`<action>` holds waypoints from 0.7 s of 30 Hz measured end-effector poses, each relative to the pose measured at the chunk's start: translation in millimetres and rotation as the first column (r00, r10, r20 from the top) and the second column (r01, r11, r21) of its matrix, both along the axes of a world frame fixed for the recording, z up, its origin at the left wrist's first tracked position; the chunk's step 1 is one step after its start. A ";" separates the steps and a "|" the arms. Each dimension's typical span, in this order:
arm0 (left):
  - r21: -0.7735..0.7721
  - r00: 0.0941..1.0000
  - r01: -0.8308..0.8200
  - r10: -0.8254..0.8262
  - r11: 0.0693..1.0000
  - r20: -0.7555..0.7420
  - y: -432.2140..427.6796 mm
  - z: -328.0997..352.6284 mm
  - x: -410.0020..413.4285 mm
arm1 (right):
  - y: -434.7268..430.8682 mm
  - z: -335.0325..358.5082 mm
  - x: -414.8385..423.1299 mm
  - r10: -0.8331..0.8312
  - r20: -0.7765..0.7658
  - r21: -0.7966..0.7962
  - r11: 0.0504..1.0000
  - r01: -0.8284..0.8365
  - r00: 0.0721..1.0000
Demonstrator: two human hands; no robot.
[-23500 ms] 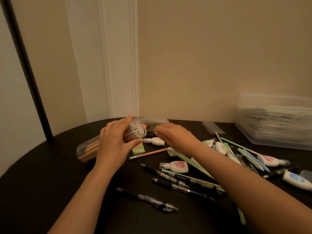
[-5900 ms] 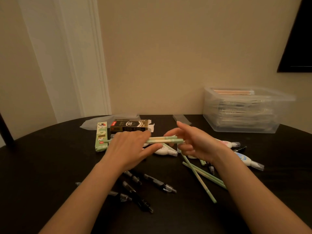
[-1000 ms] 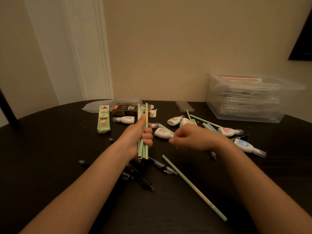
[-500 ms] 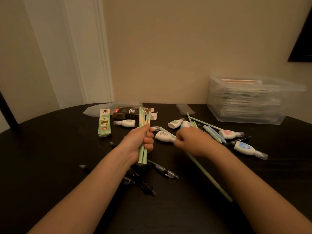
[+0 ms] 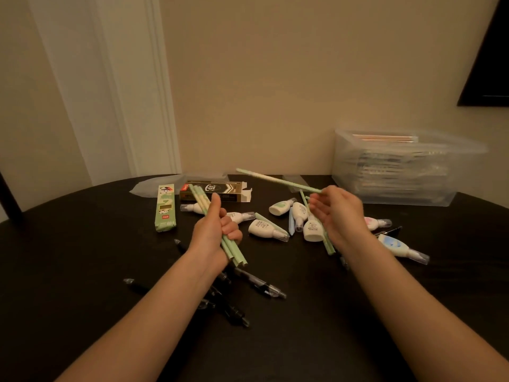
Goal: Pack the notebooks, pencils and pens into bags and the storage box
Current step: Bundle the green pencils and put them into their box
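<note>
My left hand (image 5: 213, 232) grips a bundle of green pencils (image 5: 202, 201), tilted up and to the left above the dark table. My right hand (image 5: 338, 213) pinches a single green pencil (image 5: 275, 180) by one end; it is lifted off the table and points up and left. More green pencils (image 5: 326, 241) lie under my right wrist. Several black pens (image 5: 259, 285) lie crossed on the table below my left hand. The clear storage box (image 5: 407, 166) stands at the back right with stacked items inside.
A green pencil carton (image 5: 165, 208) and an open black pen box (image 5: 214, 192) lie at the back left, with a clear plastic bag (image 5: 154, 186) behind them. Several white correction tape dispensers (image 5: 265, 228) lie scattered between my hands and to the right. The round table edge (image 5: 55, 201) curves at the left.
My right hand has lifted one green pencil from the table into the air, pointing up-left. My left hand has tilted its pencil bundle to the left.
</note>
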State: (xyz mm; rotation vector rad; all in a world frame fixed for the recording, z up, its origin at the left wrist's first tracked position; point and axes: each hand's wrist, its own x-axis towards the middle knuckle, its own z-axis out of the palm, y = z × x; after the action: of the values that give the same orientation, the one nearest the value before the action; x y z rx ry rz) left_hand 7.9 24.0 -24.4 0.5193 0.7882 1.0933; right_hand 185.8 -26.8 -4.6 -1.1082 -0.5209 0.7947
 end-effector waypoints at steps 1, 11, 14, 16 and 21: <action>0.002 1.000 0.014 -0.014 1.000 0.000 -1.5 -0.7 1.2 | 0.2 -1.4 -9.2 0.040 0.010 -0.002 0.999 -0.040 0.999; 0.030 0.995 -0.070 0.072 0.997 -0.070 -1.3 -5.6 4.4 | -18.0 -9.9 -71.2 0.593 0.444 -0.247 0.802 -0.545 0.672; 0.004 0.998 -0.061 0.061 0.998 -0.033 1.6 -7.7 5.9 | -18.8 -7.1 -65.4 0.688 0.556 -0.404 0.714 -0.573 0.466; -0.011 0.999 -0.033 0.033 0.999 -0.006 -1.6 -6.8 9.6 | -17.7 -0.2 -52.2 0.620 0.629 -0.410 0.777 -0.478 0.469; -0.030 0.980 0.175 -0.177 0.984 -0.091 -8.2 -1.8 8.6 | 15.2 -3.8 26.9 0.281 0.819 -0.379 0.920 0.103 0.501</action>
State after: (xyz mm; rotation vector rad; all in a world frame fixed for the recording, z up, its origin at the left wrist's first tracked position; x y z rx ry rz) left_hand 16.5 15.8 -26.2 0.6137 0.8184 0.9007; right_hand 212.7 -11.6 -8.4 -1.8751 -1.3384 0.3557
